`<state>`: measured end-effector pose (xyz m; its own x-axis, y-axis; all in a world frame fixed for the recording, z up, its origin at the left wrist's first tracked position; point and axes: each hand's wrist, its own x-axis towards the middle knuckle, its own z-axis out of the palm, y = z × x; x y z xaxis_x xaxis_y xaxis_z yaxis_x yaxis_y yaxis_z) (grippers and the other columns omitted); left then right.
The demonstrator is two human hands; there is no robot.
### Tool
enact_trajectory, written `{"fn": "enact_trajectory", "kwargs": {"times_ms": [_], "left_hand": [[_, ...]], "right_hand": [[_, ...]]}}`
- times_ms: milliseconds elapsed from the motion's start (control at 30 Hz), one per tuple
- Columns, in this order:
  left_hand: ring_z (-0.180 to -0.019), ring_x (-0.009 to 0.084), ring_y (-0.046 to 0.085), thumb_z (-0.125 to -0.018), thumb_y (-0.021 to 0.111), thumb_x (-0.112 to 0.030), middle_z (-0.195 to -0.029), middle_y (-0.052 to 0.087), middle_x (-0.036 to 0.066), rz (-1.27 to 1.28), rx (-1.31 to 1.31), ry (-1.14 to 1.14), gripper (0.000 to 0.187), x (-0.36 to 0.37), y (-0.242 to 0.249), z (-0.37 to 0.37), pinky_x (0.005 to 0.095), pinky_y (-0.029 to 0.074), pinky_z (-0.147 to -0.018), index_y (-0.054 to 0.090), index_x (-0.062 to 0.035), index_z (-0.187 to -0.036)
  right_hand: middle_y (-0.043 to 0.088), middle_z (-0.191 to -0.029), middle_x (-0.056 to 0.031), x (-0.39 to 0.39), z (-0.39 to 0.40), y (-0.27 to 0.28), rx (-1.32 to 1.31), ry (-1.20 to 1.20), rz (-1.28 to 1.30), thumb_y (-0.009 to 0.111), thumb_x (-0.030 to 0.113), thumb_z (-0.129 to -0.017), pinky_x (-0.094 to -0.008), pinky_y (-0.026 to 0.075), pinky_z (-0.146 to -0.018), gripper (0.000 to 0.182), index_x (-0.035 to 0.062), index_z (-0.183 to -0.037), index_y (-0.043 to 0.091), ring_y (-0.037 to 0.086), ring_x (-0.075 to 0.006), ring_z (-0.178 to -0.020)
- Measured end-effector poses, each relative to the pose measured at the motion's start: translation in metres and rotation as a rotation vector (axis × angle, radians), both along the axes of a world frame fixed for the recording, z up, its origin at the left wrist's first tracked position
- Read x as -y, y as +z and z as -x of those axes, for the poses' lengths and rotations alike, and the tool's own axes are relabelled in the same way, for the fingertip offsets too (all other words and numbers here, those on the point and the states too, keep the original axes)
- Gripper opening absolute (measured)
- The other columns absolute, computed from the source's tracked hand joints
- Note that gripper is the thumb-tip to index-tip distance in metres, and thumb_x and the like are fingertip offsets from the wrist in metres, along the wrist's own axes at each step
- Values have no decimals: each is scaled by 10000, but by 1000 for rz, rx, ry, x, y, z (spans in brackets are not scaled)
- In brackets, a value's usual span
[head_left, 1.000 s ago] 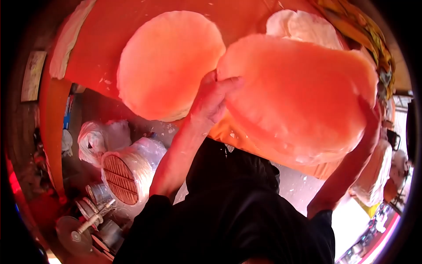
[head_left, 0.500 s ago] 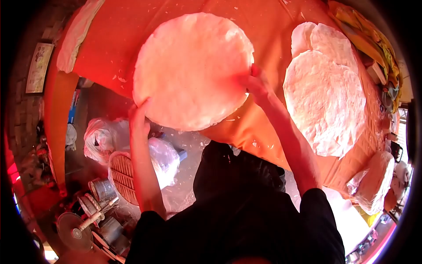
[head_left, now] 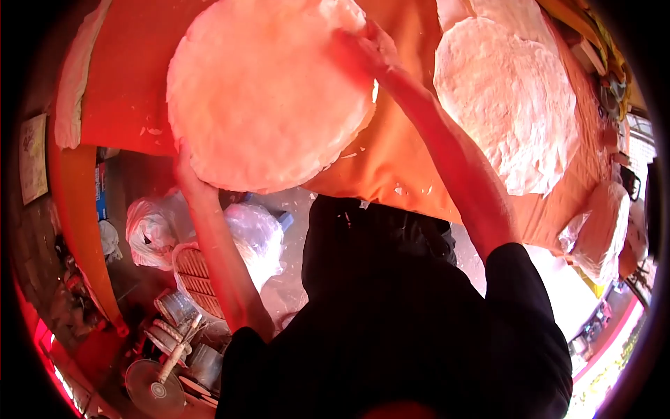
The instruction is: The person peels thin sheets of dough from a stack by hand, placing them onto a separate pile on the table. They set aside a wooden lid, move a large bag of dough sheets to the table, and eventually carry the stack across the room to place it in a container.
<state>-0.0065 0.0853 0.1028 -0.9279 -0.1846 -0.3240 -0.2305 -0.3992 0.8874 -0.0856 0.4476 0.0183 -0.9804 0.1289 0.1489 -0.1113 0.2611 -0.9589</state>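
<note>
A large round pale sheet (head_left: 269,98), thin and slightly bumpy, hangs over the front edge of the orange cloth-covered table (head_left: 408,167). At its lower left rim, my left hand (head_left: 188,171) grips it, with the fingers mostly behind the sheet. My right hand (head_left: 366,52) is at the sheet's upper right edge, fingers bent over its top face and slightly blurred. To the right, more rough-surfaced round sheets (head_left: 506,105) lie overlapping on the cloth.
On the floor at left are plastic bags (head_left: 157,230), a woven basket (head_left: 195,279) and metal tins (head_left: 174,307). A wrapped bundle (head_left: 604,234) sits at the table's right side. Folded yellow cloth (head_left: 593,35) lies at upper right.
The held sheet and both hands appear higher and further left in view, while the whole scene has shifted too. My right hand's fingers now reach further over the sheet's face.
</note>
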Motion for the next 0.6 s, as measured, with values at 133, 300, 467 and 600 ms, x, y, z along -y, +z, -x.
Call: {"fn": "enact_trajectory", "kwargs": {"times_ms": [133,300,467,600], "left_hand": [[-1191,296,521,-922,554,-290,-1327,517,152,29,59,28,530,19,-30,2,415,449,-993,452,31,-1332],[-1298,295,433,-1003,309,-383,-1414,446,166,186,-78,141,574,-32,8,-23,414,344,-1082,423,34,-1381],[-1340,317,381,-1011,232,-429,-1464,391,159,272,-187,72,626,-29,-18,-25,418,286,-1120,375,30,-1412],[-1298,333,432,-1001,279,-399,-1427,429,191,14,-33,368,584,3,-34,-32,420,328,-1097,429,34,-1364]], "right_hand": [[662,-774,-133,-1,-9,45,229,-168,-367,655,419,-820,-391,519,-616,393,61,-979,624,652,-275,-707],[499,-581,-51,15,6,-32,-66,-478,-337,687,386,-826,-322,362,-412,303,98,-838,596,503,-195,-479],[573,-869,-168,14,-20,18,180,-291,-74,653,484,-810,-390,433,-669,528,21,-1054,574,559,-319,-785],[633,-1098,-261,-59,-79,88,243,-264,37,626,562,-798,-443,489,-875,742,-40,-1227,556,603,-419,-1029]]}}
